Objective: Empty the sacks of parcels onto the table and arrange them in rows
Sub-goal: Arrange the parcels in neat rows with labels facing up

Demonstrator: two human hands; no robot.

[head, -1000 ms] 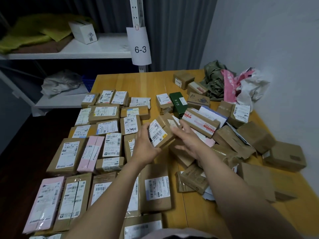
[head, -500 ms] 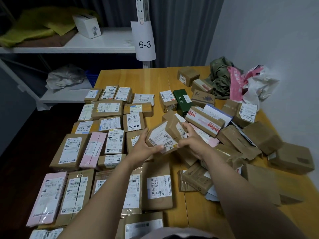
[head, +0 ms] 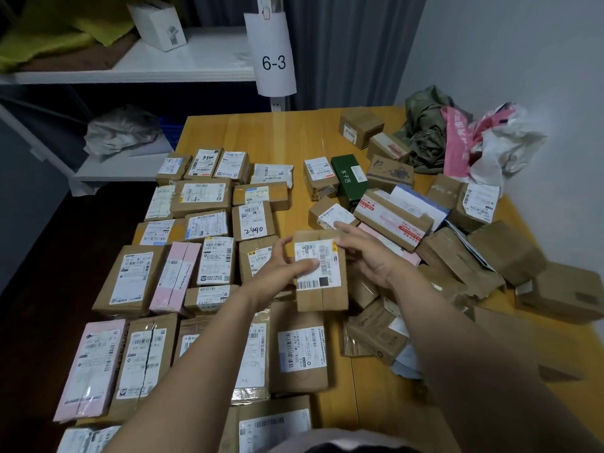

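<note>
Left hand (head: 277, 276) around brown parcel (head: 322, 297)

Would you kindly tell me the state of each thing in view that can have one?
held parcel, in both hands, label up.
left hand, grips the parcel's left edge, thumb on the label.
right hand, holds its upper right edge.
left parcels, flat in rows, labels up.
right parcels, jumbled heap, unsorted.
sacks, crumpled at the far right corner.
</note>
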